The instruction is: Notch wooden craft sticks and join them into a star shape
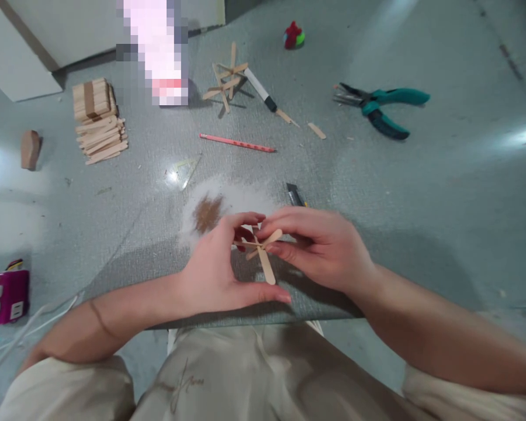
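Both hands are at a small cross-shaped piece of joined craft sticks (267,266), near the table's front edge. My right hand (328,248) pinches it between thumb and fingertips from the right. My left hand (214,263) curls its fingers around the far left side of the sticks, while its thumb stretches out below them, apart from the wood. Part of the piece is hidden behind my fingers. Just beyond my right hand lies a dark cutter knife (294,195), partly covered. A white patch with a brown smear (208,211) marks the table beyond my left hand.
Farther off lie a similar stick assembly (232,71), a white-handled craft knife (260,89), a pink pencil (239,143), a clear set square (187,169) and teal pliers (377,105). Craft sticks (100,137) are piled left, near a purple box (11,295) and cable (30,321).
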`<state>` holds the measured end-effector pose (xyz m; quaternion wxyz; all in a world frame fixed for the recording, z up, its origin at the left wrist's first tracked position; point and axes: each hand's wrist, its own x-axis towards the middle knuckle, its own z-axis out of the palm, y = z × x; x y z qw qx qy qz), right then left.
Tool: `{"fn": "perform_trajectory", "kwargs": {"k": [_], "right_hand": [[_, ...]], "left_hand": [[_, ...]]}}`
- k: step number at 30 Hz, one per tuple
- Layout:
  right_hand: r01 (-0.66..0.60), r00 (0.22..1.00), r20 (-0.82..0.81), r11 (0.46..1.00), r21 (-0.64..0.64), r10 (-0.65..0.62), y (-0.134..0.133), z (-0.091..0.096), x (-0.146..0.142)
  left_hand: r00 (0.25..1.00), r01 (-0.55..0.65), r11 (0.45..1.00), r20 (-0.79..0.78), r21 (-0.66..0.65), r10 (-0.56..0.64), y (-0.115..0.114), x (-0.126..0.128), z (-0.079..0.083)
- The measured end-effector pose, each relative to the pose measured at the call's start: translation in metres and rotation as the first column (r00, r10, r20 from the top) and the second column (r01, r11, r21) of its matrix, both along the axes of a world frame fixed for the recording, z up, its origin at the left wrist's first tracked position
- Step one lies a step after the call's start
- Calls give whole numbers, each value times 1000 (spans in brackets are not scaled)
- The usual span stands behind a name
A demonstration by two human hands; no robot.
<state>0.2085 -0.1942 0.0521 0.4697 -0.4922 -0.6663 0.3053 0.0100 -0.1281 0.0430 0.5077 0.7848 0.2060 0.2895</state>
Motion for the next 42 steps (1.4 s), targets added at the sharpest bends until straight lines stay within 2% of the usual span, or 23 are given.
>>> {"fn": "perform_trajectory", "kwargs": {"k": [5,11,18,24,31,35,38,42], "right_hand": [[9,1000,14,999,-42,-9,0,-3,-2],[31,998,59,1000,6,-31,-1,-4,-4],[1,985,173,994,110,-20,-5,-1,-5],[-12,980,198,982,186,-26,-11,-5,-6],[-9,980,198,974,228,-37,-12,-6,-5],[-19,976,213,966,258,-37,-13,-6,-3],[-28,981,193,968,248,-21,-13,-6,-2],[64,989,121,985,162,-84,-10,-5,-2]], "left_hand": [[997,20,999,-76,45,-16,2,0,8],[990,54,997,-137,52,-46,5,0,9],[999,29,969,-35,247,-21,1,0,4],[1000,-14,943,0,334,15,-1,1,1],[999,-9,942,48,335,-7,-1,2,-2],[996,-21,922,88,386,-14,-1,3,-1],[996,-11,921,91,389,-26,2,3,-1],[990,-13,938,134,347,-35,7,3,-1]]}}
